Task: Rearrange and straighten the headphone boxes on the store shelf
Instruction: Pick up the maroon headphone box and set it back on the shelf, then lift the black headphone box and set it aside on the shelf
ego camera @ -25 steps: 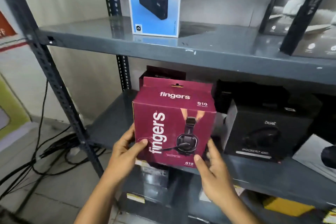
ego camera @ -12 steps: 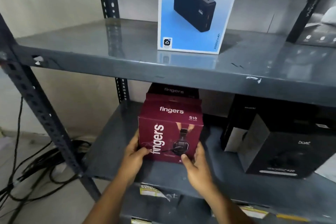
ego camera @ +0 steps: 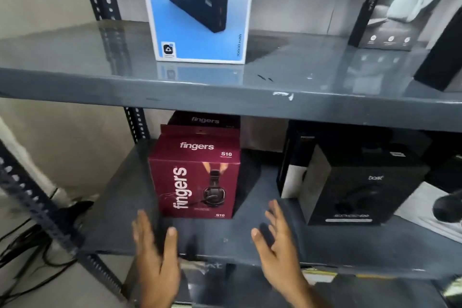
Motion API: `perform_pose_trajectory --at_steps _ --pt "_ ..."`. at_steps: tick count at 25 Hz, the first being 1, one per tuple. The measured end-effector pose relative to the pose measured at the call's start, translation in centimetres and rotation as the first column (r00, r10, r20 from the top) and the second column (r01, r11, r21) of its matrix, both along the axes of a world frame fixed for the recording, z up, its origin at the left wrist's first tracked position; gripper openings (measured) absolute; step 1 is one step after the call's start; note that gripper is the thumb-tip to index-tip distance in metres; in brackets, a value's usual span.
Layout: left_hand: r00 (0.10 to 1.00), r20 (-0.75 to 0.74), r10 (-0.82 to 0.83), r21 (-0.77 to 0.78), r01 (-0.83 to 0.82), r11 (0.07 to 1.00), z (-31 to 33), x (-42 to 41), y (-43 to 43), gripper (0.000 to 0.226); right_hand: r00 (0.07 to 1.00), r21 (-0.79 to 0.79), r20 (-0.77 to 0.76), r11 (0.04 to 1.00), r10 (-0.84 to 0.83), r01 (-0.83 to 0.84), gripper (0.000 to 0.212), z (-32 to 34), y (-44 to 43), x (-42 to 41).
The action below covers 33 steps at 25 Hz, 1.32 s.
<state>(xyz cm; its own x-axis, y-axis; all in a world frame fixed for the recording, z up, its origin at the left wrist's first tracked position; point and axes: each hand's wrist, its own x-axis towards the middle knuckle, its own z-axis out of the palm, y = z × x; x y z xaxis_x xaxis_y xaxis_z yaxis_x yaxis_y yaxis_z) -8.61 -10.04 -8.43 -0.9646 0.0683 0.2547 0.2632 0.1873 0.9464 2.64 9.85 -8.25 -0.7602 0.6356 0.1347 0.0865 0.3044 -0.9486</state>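
Note:
A maroon headphone box (ego camera: 197,177) marked "fingers" stands upright on the middle grey shelf (ego camera: 220,240), its front facing me. Behind it stands a second "fingers" box (ego camera: 205,120), mostly hidden. My left hand (ego camera: 156,255) is open just below the box's lower left corner, not touching it. My right hand (ego camera: 278,242) is open to the lower right of the box, also apart from it. To the right a black headphone box (ego camera: 355,190) stands turned at an angle.
The upper shelf (ego camera: 225,97) overhangs the boxes and carries a blue power bank box (ego camera: 200,10) and a dark box (ego camera: 400,5) at the right. A perforated upright post (ego camera: 37,207) stands at the left. Cables (ego camera: 25,245) lie on the floor.
Both hands let go of the maroon box and pulled back toward me. The box now stands on the shelf in front of the second one.

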Motion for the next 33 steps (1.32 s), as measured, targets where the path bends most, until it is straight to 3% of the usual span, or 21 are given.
perform_pose_trajectory --at_steps 1,3,5,7,10,13,19,24,27,29,33 --pt "0.988 -0.149 -0.052 -0.086 0.039 0.996 -0.8 2.8 0.4 0.068 0.991 0.034 -0.061 0.992 -0.117 0.119 0.071 -0.3 1.5 2.5" --pt "0.877 -0.391 -0.281 -0.289 0.173 0.942 -2.1 7.1 3.4 0.071 0.91 0.056 -0.184 0.92 -0.372 0.387 0.063 -0.1 6.0 7.0" --pt "0.846 -0.335 -0.415 -0.291 0.326 0.899 -1.2 10.5 7.8 0.073 0.826 0.103 -0.181 0.826 -0.533 0.555 0.057 0.8 11.7 10.1" --pt "0.877 -0.15 -0.455 -0.145 0.436 0.888 1.3 12.2 13.1 0.073 0.804 0.089 -0.188 0.806 -0.564 0.586 0.062 2.8 16.8 11.9" --pt "0.862 0.106 -0.496 0.05 0.494 0.868 5.1 11.8 21.6 0.065 0.876 0.002 -0.269 0.91 -0.399 0.415 0.069 4.8 22.1 12.5" --pt "0.807 0.265 -0.527 0.176 0.497 0.85 7.3 11.9 26.9 0.052 0.956 -0.063 -0.181 0.972 -0.232 0.225 0.067 5.2 25.4 12.5" --pt "0.879 0.109 -0.464 0.111 0.453 0.885 5.1 16.7 25.6 0.05 0.994 -0.019 -0.05 0.995 -0.099 0.099 0.071 3.2 23.7 16.2" --pt "0.936 -0.093 -0.341 0.066 0.347 0.935 6.2 20.8 17.7 0.051 0.98 0.054 -0.195 0.998 0.023 -0.013 0.054 6.2 19.5 17.6" --pt "0.965 -0.097 -0.244 0.177 0.258 0.95 9.9 20.4 13.5 0.044 0.953 0.111 -0.275 0.989 0.124 -0.096 0.044 9.8 17.3 15.7" --pt "0.98 -0.099 -0.173 0.222 0.191 0.956 11.9 20.0 11.1 0.043 0.932 0.126 -0.29 0.974 0.217 -0.187 0.05 11.5 15.5 13.8" --pt "0.984 -0.123 -0.131 0.209 0.155 0.966 13.5 19.1 8.9 0.042 0.909 0.106 -0.294 0.955 0.297 -0.278 0.047 12.5 13.3 11.1"
